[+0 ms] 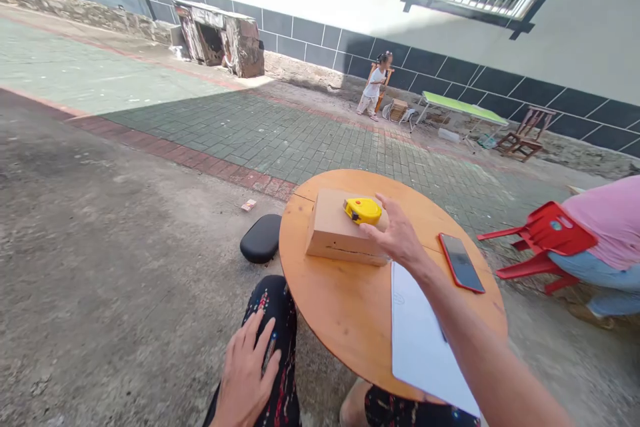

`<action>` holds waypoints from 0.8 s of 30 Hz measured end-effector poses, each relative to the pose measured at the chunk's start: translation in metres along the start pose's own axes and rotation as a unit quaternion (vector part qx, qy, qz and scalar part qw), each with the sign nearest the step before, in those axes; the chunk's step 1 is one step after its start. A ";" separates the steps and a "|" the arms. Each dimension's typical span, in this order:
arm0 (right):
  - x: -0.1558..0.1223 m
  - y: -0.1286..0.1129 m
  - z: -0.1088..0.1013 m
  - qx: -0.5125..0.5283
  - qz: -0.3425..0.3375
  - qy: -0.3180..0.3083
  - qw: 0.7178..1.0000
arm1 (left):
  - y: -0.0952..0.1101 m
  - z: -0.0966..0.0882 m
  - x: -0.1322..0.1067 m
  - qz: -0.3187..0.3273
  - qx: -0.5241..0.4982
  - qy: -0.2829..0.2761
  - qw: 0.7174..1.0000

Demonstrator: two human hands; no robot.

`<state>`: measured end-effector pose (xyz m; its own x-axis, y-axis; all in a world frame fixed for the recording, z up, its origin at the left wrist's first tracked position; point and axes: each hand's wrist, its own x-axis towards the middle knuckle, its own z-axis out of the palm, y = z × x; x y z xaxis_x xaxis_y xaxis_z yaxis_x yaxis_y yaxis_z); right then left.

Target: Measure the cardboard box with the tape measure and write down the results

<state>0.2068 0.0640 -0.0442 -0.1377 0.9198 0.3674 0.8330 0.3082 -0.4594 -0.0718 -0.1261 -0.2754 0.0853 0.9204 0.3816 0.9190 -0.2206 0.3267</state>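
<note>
A yellow tape measure (365, 211) lies on top of a brown cardboard box (330, 233) on the round wooden table. My right hand (395, 233) reaches over the box beside the tape measure, thumb and fingers apart around its right end without gripping it. Whether the fingertips touch it I cannot tell. Below my right forearm lies a white sheet of paper (415, 340), with a dark pen-like object partly hidden by the arm. My left hand (247, 367) rests spread on my left thigh, holding nothing.
On the table (330, 320), a red-edged phone (461, 262) lies to the right. A black case (261, 239) sits on the ground at left. At right a person in pink sits on a red plastic chair (555, 230). Another person stands by the wall near a green table (463, 107).
</note>
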 end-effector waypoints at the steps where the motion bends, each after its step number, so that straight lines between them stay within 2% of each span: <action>1: 0.002 0.000 0.001 -0.002 0.010 0.001 1.000 | -0.001 0.001 0.000 -0.006 0.001 0.000 1.000; 6: -0.018 0.021 -0.007 0.006 0.086 0.065 0.994 | 0.000 -0.005 0.009 -0.026 -0.023 0.005 0.999; 9: -0.028 0.030 -0.012 0.003 0.116 0.075 0.990 | 0.003 -0.006 0.022 -0.039 -0.055 0.008 0.998; 12: -0.022 0.021 -0.010 -0.009 0.065 0.062 0.996 | 0.007 0.002 0.038 -0.038 -0.072 0.011 0.997; 15: -0.004 0.003 0.000 -0.031 0.016 0.041 0.999 | 0.011 0.012 0.049 -0.030 -0.066 0.008 0.997; 20: 0.017 -0.007 0.018 -0.064 0.019 -0.017 0.998 | 0.013 0.019 0.049 -0.009 -0.052 0.002 0.999; 24: 0.019 0.001 0.020 -0.041 0.027 -0.011 0.999 | 0.008 0.018 0.047 -0.007 -0.038 0.005 0.999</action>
<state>0.1938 0.0862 -0.0542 -0.1024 0.9402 0.3250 0.8810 0.2374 -0.4092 -0.0532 -0.0788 -0.2703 0.0685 0.9207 0.3842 0.8885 -0.2314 0.3962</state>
